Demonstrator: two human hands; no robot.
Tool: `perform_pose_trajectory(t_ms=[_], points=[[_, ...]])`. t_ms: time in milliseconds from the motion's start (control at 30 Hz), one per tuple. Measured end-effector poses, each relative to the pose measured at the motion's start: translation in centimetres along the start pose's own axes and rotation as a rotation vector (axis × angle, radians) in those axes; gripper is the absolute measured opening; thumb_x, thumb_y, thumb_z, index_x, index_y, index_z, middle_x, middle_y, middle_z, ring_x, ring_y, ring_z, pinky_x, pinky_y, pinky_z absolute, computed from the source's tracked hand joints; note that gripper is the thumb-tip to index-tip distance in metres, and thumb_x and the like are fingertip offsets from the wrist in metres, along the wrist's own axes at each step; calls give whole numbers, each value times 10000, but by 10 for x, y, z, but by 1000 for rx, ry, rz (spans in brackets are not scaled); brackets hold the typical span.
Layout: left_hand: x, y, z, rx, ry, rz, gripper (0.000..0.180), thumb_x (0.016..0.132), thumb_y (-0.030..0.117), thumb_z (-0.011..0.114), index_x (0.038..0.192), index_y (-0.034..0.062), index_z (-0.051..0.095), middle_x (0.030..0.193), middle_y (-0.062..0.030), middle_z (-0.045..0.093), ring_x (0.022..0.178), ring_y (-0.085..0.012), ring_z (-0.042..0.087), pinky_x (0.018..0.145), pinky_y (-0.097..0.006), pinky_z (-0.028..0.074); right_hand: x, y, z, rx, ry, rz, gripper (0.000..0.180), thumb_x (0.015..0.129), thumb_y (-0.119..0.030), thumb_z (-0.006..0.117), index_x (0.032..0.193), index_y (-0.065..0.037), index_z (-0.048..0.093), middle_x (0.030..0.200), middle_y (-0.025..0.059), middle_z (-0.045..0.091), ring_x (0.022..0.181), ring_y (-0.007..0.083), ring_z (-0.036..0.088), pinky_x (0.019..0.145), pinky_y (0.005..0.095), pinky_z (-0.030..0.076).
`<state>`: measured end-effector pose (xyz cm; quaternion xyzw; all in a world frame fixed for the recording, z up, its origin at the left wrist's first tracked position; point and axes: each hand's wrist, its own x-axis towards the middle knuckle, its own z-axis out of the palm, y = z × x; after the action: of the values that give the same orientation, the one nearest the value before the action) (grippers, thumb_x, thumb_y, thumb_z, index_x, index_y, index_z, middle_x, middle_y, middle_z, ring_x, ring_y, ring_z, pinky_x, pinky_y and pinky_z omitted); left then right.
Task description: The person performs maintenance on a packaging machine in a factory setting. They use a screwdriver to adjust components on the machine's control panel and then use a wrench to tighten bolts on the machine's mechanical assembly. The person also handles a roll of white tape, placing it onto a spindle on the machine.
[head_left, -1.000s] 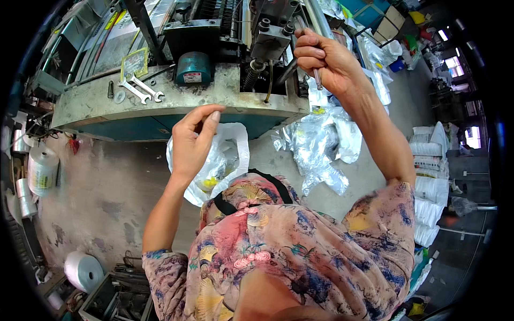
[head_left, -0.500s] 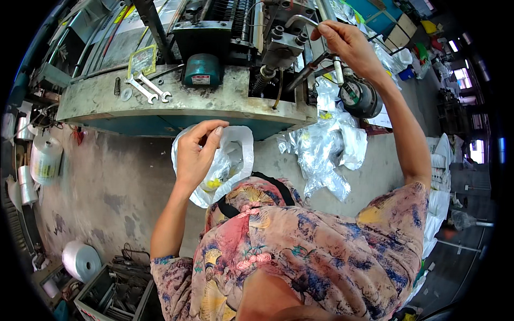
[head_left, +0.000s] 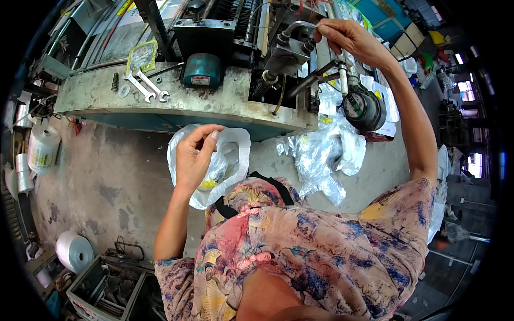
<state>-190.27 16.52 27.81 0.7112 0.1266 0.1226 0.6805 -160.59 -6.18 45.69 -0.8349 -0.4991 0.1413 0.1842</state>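
Hex key [head_left: 300, 24], gray and bent, is in the right hand [head_left: 356, 43], up above the right end of the machine top [head_left: 214, 100]. Watching from far away, I see the thumb and fingers closed on the key's outer end. The left hand [head_left: 193, 155] hangs in front of the machine top's near edge, over a white plastic bag [head_left: 243, 152]. Its fingers curl in, but I cannot tell if they are closed all the way or hold anything.

The metal block [head_left: 286, 60] under the key looks big and firm. The key looks like hard steel to me: a bit heavy for its size, too stiff to bend and not easy to break. It may be slippery if there is oil on it. I think the best place to hold it is the outer end, far from the bend, because a push is strongest there.

Some parts I can't make out. The top of the view cuts off the machine's far side. The left palm is turned away from me. The right fingers cover the key's outer end, so I can't tell how long it is. Its other tip drops by the left bolt [head_left: 282, 39], and I can't tell if it sits in the bolt or just near it.
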Motion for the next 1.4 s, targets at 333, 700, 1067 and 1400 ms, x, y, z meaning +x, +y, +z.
perform_pose_trajectory(t_ms=[333,700,1067,1400], points=[[7,5,1,-15,-78,-11,167,951,126,584,1028,24,691,713,44,570,646,-25,493,567,-194,389,-5,-15,4,182,-73,201,506,1009,-491,422,780,-73,592,534,-49,391,491,52,361,480,237,286],[1,7,-15,-117,-206,-20,172,954,129,579,1030,20,688,733,40,579,657,-29,493,584,-192,388,-23,-59,52,271,366,483,430,1002,-431,473,784,-88,614,594,-96,326,558,28,272,515,231,208],[33,16,-13,-84,-296,-24,187,953,132,578,1047,9,684,777,25,602,675,-31,496,594,-193,391,-25,-79,35,706,59,514,335,1040,-334,400,907,-66,551,528,-68,412,425,17,301,395,185,237],[49,-16,-12,-66,-213,-200,179,943,118,575,1032,6,683,769,12,614,653,-47,511,579,-212,405,-24,-71,48,1521,56,473,329,1061,-293,340,871,-68,487,465,-102,306,373,0,224,343,172,174]])
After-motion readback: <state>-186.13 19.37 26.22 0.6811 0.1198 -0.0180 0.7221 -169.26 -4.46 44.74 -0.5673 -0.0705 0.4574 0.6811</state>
